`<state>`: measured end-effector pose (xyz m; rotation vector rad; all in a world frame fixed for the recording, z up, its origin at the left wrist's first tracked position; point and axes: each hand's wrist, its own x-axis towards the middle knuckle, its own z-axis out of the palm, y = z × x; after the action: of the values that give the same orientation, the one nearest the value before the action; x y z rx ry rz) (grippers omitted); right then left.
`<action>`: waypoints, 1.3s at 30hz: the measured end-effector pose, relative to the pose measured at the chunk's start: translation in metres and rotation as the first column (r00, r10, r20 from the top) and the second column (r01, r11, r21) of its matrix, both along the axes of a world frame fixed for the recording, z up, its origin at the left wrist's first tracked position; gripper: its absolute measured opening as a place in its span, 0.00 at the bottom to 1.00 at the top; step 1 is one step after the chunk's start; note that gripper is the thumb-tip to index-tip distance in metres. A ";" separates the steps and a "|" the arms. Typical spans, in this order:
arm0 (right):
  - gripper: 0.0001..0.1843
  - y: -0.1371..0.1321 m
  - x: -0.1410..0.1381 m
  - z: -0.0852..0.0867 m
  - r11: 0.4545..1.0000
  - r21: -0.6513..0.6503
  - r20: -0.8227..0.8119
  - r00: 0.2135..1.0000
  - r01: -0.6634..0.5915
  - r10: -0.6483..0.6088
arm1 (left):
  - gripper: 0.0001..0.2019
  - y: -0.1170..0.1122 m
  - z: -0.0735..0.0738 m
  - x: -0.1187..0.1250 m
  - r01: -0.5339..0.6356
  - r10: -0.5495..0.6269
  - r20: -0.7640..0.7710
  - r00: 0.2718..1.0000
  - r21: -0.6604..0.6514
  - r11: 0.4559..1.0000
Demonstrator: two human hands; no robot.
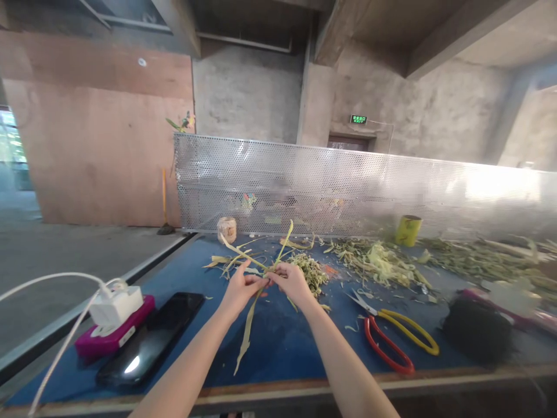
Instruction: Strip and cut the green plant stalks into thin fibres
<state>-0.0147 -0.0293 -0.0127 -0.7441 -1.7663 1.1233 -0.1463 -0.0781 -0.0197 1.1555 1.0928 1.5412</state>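
Note:
My left hand and my right hand meet over the blue table, fingertips pinched together on flat dried leaf strips. One pale strip slants up to the left from the fingers. A greener strip stands up above my right hand, and another strip hangs down toward the table's front edge. Where the strips cross is mostly hidden by my fingers. Right behind my right hand lies a heap of short green-brown plant pieces. Loose dry strips lie beyond my left hand.
Scissors with one red and one yellow handle lie open at right. A black phone and a magenta power strip with a white plug are at left. Leaf piles, a twine roll and a yellow-green cup stand near the perforated metal screen.

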 end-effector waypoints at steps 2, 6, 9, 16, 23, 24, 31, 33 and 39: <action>0.08 -0.001 0.000 0.001 1.000 0.001 0.021 1.000 0.014 -0.014 | 0.46 0.000 -0.001 0.001 0.008 -0.008 -0.008 1.000 -0.010 1.000; 0.07 -0.003 0.001 0.004 0.998 0.026 0.070 0.996 0.061 -0.063 | 0.47 -0.001 -0.003 0.003 0.033 -0.032 0.013 0.999 -0.106 0.994; 0.07 -0.003 0.002 0.005 0.996 0.042 0.070 0.994 0.079 -0.082 | 0.45 -0.004 -0.002 0.005 0.055 -0.052 0.026 0.998 -0.139 0.989; 0.12 -0.004 0.002 0.005 0.991 -0.118 0.050 0.996 -0.061 0.068 | 0.46 -0.008 0.000 0.008 -0.007 0.007 0.012 1.000 -0.010 1.000; 0.12 -0.008 -0.002 0.001 0.997 0.057 0.128 0.990 -0.059 0.052 | 0.46 -0.007 0.002 0.004 0.033 -0.029 -0.041 0.999 0.106 0.994; 0.12 -0.009 -0.002 0.000 0.989 0.143 0.176 0.984 -0.034 0.009 | 0.46 -0.006 0.002 0.003 0.037 -0.032 -0.055 0.998 0.100 0.994; 0.16 -0.015 0.006 -0.002 0.771 0.629 0.360 0.841 0.101 -0.404 | 0.46 -0.006 0.008 0.003 -0.042 0.037 0.169 0.985 0.026 0.999; 0.18 -0.018 0.006 -0.001 0.668 0.744 0.360 0.831 0.019 -0.425 | 0.44 -0.005 0.009 0.002 -0.095 0.088 0.260 0.961 0.013 0.995; 0.11 -0.025 0.001 0.001 0.513 0.843 0.424 0.791 -0.165 -0.441 | 0.40 -0.003 0.006 -0.002 -0.152 0.142 0.343 0.929 0.001 0.988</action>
<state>-0.0139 -0.0541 -0.0121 -0.6022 -2.3929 -0.2883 -0.1483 -0.0812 -0.0138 0.7950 0.9396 1.7995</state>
